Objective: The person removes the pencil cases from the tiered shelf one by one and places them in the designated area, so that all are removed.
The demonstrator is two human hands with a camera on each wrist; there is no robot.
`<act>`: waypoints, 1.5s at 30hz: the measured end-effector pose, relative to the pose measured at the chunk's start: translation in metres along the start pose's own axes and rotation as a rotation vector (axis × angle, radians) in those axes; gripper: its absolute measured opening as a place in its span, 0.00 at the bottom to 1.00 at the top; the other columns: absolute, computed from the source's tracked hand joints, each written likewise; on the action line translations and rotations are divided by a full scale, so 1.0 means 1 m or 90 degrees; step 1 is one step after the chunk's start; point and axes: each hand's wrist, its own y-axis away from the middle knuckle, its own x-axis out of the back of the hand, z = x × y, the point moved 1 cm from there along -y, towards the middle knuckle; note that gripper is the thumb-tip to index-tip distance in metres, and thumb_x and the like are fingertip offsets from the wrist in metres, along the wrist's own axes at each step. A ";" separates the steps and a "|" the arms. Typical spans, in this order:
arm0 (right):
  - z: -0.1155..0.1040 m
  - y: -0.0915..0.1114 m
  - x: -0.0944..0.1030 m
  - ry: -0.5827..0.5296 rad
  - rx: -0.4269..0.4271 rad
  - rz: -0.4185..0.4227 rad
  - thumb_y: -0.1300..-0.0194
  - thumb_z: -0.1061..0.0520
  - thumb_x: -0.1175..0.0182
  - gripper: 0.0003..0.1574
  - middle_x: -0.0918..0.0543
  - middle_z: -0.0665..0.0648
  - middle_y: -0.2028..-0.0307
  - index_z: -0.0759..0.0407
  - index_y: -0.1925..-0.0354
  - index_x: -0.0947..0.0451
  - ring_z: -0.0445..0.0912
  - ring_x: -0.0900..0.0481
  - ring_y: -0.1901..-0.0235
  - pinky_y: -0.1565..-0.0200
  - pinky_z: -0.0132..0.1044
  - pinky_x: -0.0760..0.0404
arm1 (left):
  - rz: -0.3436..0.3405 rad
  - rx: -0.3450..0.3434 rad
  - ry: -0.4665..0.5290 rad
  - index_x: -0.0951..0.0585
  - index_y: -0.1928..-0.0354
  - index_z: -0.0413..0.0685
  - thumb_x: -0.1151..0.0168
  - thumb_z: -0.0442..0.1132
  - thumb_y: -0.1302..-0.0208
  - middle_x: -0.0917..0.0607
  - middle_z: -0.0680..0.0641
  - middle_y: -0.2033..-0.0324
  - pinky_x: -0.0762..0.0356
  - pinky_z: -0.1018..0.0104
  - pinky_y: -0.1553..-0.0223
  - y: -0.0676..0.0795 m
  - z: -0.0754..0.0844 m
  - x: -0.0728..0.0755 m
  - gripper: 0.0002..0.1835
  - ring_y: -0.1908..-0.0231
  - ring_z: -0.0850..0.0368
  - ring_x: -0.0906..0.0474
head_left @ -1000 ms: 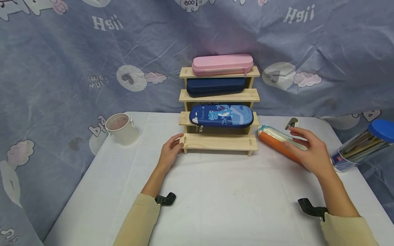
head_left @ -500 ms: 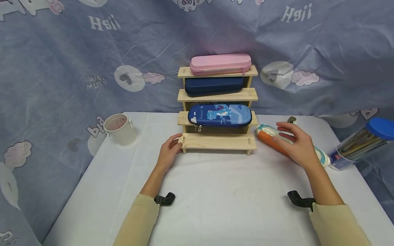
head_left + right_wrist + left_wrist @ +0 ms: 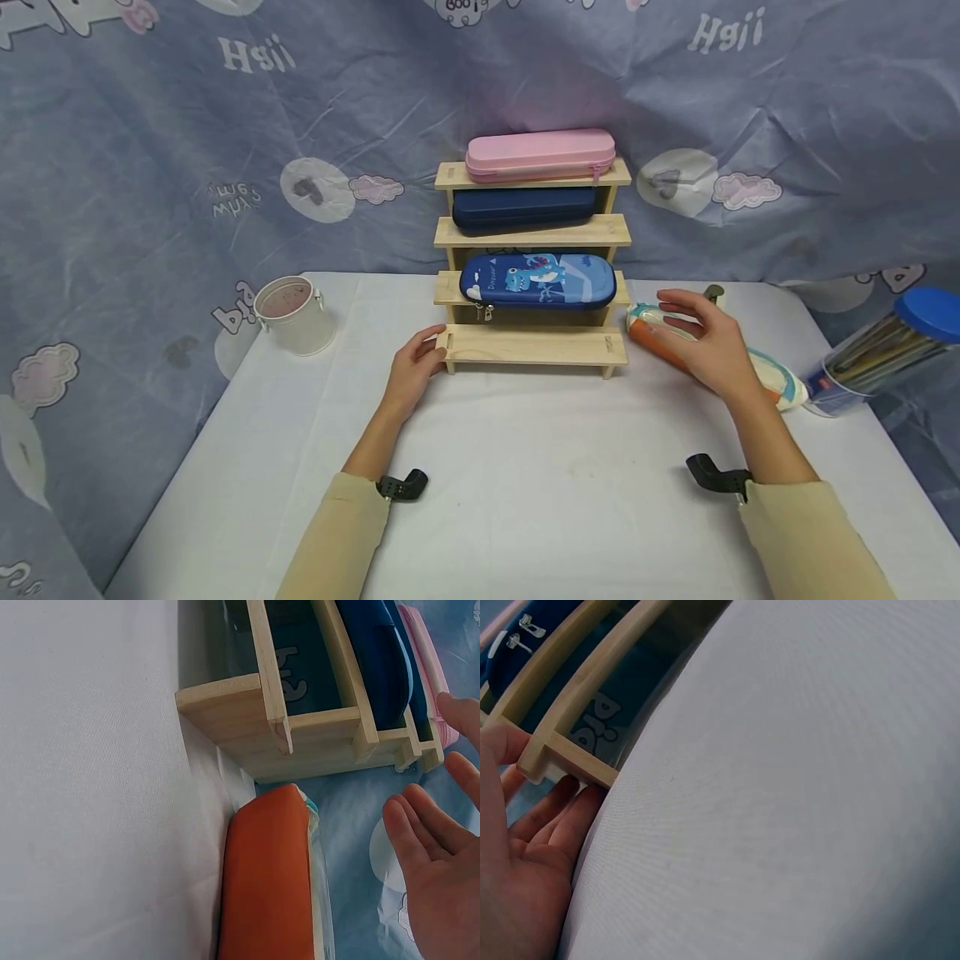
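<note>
A wooden four-step rack [image 3: 532,345] stands on the white table. My left hand [image 3: 414,368] holds the left end of its lowest step, with thumb and fingers about the end piece [image 3: 581,759] in the left wrist view. A pink pencil case [image 3: 540,155] lies on the top step, a dark blue case [image 3: 525,208] on the step below, and a blue dinosaur pencil case [image 3: 538,282] on the third. My right hand [image 3: 708,346] hovers, fingers spread and holding nothing, over an orange and clear pencil case [image 3: 268,877] right of the rack, partly hiding it in the head view.
A white bucket [image 3: 303,329] stands on the table [image 3: 555,483] at left. At right is a clear tub with a blue lid [image 3: 885,354] holding long thin items. A small greenish-metal object [image 3: 713,292] sits behind my right hand. A patterned blue-grey cloth [image 3: 150,167] hangs behind.
My right hand has moved left over the orange pencil case towards the rack, uncovering the case's right end. My left hand has stayed at the rack's lowest step.
</note>
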 end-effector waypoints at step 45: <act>-0.025 -0.042 -0.043 -0.019 0.100 -0.027 0.47 0.52 0.26 0.41 0.32 0.51 0.38 0.53 0.36 0.30 0.50 0.33 0.39 0.40 0.47 0.29 | -0.004 -0.003 0.000 0.28 0.36 0.41 0.45 0.31 0.33 0.22 0.36 0.46 0.20 0.58 0.52 0.001 0.002 0.000 0.23 0.51 0.50 0.20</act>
